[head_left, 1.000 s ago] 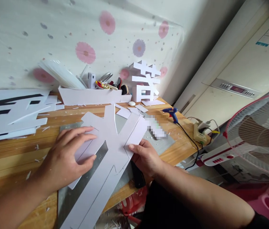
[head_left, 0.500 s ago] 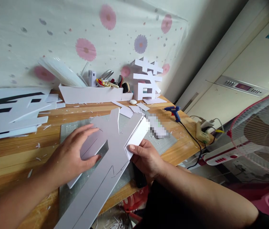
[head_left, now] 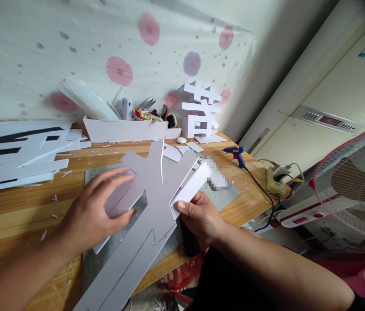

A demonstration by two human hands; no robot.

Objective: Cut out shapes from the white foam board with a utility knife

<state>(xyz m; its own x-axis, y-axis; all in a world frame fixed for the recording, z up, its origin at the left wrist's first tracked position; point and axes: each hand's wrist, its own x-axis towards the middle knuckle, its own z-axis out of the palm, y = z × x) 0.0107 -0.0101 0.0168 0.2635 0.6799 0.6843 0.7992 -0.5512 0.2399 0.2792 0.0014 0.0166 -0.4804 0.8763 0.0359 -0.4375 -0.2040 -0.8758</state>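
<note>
Your right hand (head_left: pixel 203 219) pinches the white strip (head_left: pixel 191 185), which has now tipped away from the white board (head_left: pixel 159 198), so it seems looser, while your left hand (head_left: pixel 94 211) is spread wide.

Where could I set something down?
Mostly bare wood lies between the cutting mat and glue gun cord; also, among scraps, between the left hand and stacked sheets. The back is crowded: tool box, white letterform.

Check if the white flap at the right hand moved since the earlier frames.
Yes: the flap has swung outward to the right, slightly closer to the blue glue gun, opening a gap beside the white cutout.
</note>
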